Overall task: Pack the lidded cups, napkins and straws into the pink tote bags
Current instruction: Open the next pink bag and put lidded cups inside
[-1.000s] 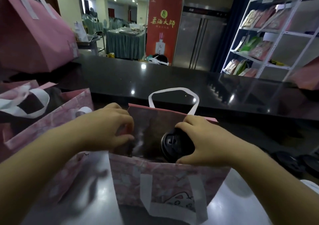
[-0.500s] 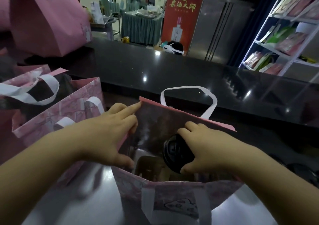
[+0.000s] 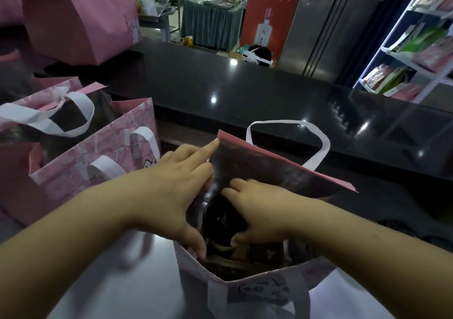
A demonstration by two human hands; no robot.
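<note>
An open pink tote bag point(image 3: 282, 169) with white handles stands in front of me on the pale counter. My right hand point(image 3: 259, 208) is inside its mouth, fingers wrapped over a cup with a black lid point(image 3: 220, 218). My left hand point(image 3: 176, 193) presses the bag's left side wall outward, index finger touching the far rim's corner and thumb hooked on the near edge. Below the cup the bag's dark inside shows brownish contents that I cannot make out.
A second pink patterned tote bag point(image 3: 98, 147) stands open at the left. A plain pink bag point(image 3: 81, 17) sits on the raised black counter point(image 3: 245, 93) behind. Dark round lids point(image 3: 402, 228) lie at the right. A white shelf rack point(image 3: 416, 37) stands far right.
My right hand has sunk deeper into the bag with the cup and shifted left. My left hand opened from a closed grip and now spreads the bag's side.
</note>
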